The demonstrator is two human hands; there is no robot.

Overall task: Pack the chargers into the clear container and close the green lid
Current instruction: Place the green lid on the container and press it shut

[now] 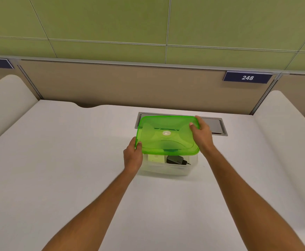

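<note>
A wide white matte table [75, 160] with a smooth top fills the lower view. Directly on it, a little toward 1 o'clock from the table's middle, stands a clear rectangular plastic container [168, 169]. Set flush into the tabletop just beyond the container, at 12 o'clock from it, is a grey rectangular metal cable hatch [214, 126], its right end showing toward 2 o'clock.

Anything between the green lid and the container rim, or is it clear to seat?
Nothing visible blocks it. Both hands, left hand and right hand, hold the green lid just above the clear container. The black charger and white charger lie inside, apparently below the rim. The far rim is hidden by the lid.
</note>
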